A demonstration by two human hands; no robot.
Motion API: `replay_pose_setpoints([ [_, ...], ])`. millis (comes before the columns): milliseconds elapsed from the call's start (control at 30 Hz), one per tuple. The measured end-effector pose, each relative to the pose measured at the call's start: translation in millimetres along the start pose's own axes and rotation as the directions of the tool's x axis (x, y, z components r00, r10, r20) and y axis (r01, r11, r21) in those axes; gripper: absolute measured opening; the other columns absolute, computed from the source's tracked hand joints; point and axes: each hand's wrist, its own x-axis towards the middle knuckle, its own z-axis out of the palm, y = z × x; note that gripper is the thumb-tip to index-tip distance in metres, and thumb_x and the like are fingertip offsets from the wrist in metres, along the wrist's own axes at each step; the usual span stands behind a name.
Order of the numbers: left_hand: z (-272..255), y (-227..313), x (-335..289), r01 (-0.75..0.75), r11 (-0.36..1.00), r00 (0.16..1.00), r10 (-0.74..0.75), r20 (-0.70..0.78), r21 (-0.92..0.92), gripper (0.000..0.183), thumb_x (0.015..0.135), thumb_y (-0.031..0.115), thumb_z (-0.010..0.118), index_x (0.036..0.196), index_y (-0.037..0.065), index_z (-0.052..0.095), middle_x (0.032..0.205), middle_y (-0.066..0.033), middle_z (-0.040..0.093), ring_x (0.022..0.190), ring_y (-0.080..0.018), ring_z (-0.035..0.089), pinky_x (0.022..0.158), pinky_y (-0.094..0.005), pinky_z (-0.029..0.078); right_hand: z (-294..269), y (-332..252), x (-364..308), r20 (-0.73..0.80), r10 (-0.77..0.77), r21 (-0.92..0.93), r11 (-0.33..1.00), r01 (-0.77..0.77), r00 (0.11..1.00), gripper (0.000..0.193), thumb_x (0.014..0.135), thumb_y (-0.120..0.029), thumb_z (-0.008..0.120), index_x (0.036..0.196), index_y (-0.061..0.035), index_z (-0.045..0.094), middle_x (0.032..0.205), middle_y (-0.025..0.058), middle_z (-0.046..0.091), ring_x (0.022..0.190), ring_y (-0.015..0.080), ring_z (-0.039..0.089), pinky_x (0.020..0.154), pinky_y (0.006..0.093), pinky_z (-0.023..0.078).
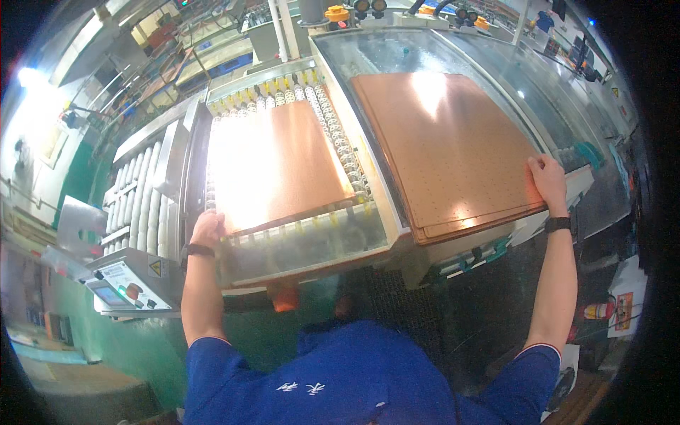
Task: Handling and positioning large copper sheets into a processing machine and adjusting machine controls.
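A copper-coloured sheet (297, 156) lies on the wheeled rollers at the left, with strong glare over its left side. At its near left corner is my left hand (207, 225), fingers curled in and closed against the edge. On the clear cover to the right rests a small stack of copper sheets (453, 156), their near edges slightly out of line and small dots showing on the top one. My right hand (549, 184) grips the stack's right edge by the near corner, its fingers bent; how many sheets it pinches I cannot tell.
Left of the wheeled rollers stands a section of white rollers (142, 195) with a control panel (120, 287) at its near end. A pale frame bar (361, 149) divides the two sheet areas. An orange object (283, 297) sits below the machine's front edge.
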Motion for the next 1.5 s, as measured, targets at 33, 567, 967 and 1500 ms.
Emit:
replay_pose_setpoints([
  [33, 12, 1, 8, -0.003, 1.000, 1.000, 0.003, 0.013, -0.003, 0.014, 0.099, 0.010, 0.058, 0.086, 0.005, 0.062, 0.065, -0.0050, 0.056, 0.049, -0.0205, 0.053, 0.045, -0.0354, 0.041, -3, 0, -3, -0.008, 0.015, -0.027, 1.000, -0.015, 1.000, 0.039, 0.094, -0.040, 0.063, 0.101, -0.0025, 0.073, 0.093, 0.0209, 0.072, 0.092, 0.0409, 0.069, 0.080, 0.0471, 0.052],
  [567, 72, 24, 7, -0.073, 0.449, 0.764, 0.599, -0.239, 0.890, 0.024, 0.081, 0.016, 0.060, 0.087, -0.005, 0.071, 0.085, -0.0260, 0.071, 0.071, -0.0412, 0.068, 0.068, -0.0494, 0.056, -2, -10, -1, 0.007, 0.040, 0.026, 0.999, -0.040, 0.999, 0.041, 0.094, -0.039, 0.063, 0.101, -0.0002, 0.072, 0.099, 0.0225, 0.072, 0.098, 0.0411, 0.069, 0.084, 0.0471, 0.052],
  [967, 110, 43, -13, -0.372, 0.472, 0.911, 0.349, 0.217, 0.799, 0.068, 0.066, 0.051, 0.085, 0.102, -0.005, 0.068, 0.111, -0.0320, 0.065, 0.117, -0.0467, 0.057, 0.104, -0.0481, 0.047, 2, -3, 5, 0.021, -0.014, 0.031, 0.999, 0.013, 1.000, 0.041, 0.095, -0.038, 0.062, 0.105, 0.0001, 0.072, 0.103, 0.0227, 0.072, 0.101, 0.0410, 0.068, 0.087, 0.0460, 0.052],
  [1500, 173, 94, -123, -0.516, 0.707, 0.837, 0.537, 0.107, 0.483, 0.074, 0.087, 0.043, 0.076, 0.138, -0.006, 0.054, 0.142, -0.0289, 0.053, 0.134, -0.0423, 0.050, 0.113, -0.0450, 0.041, 20, 41, 46, 0.285, -0.112, -0.053, 0.990, 0.133, 0.952, 0.050, 0.102, -0.040, 0.054, 0.115, 0.0064, 0.068, 0.113, 0.0301, 0.066, 0.109, 0.0437, 0.063, 0.094, 0.0470, 0.048],
])
